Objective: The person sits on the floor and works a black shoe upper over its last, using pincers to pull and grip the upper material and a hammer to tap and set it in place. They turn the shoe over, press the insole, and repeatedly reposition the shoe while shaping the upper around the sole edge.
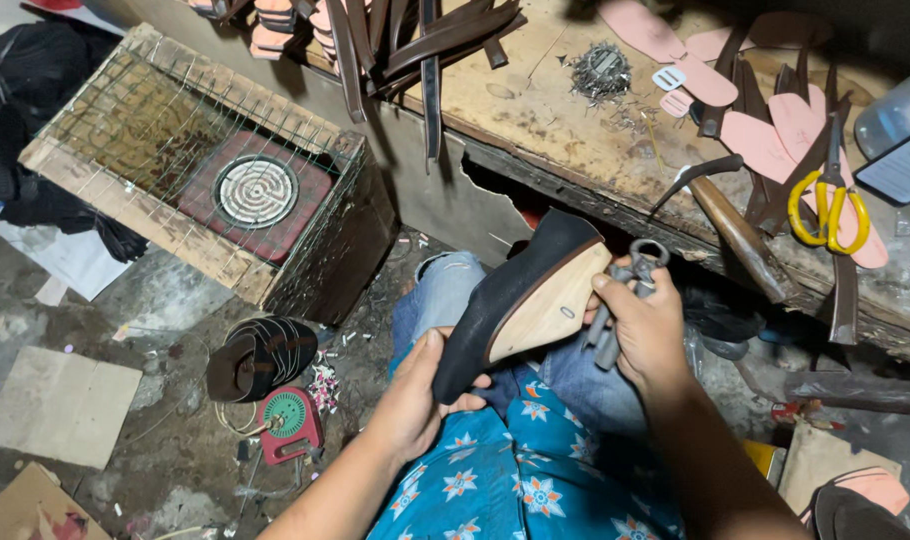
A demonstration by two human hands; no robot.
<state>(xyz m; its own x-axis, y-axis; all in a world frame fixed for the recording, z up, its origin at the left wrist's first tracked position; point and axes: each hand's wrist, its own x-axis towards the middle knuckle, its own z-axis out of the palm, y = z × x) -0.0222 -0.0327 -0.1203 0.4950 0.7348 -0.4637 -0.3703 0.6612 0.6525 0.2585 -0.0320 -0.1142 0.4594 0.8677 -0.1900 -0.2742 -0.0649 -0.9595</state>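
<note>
Left hand: the left hand comes up from the lower edge, forearm slanting; its fingers are wrapped around the toe end of the black shoe, thumb lying on top.
Right hand: the right hand reaches in from the lower right, fingers curled shut around grey metal pincers, knuckles pressed to the shoe's heel end.
Shoe: held over the lap, sole side up, its pale wooden last showing inside the black upper, just below the tabletop edge.
Above the shoe: a hammer lies at the tabletop edge, yellow-handled scissors farther right, a heap of nails behind.
Left of the shoe: a wire-topped box with a coil heater.
Hard to make out: the pincers' tips are hidden behind the shoe; the left fingertips are tucked under the toe.
</note>
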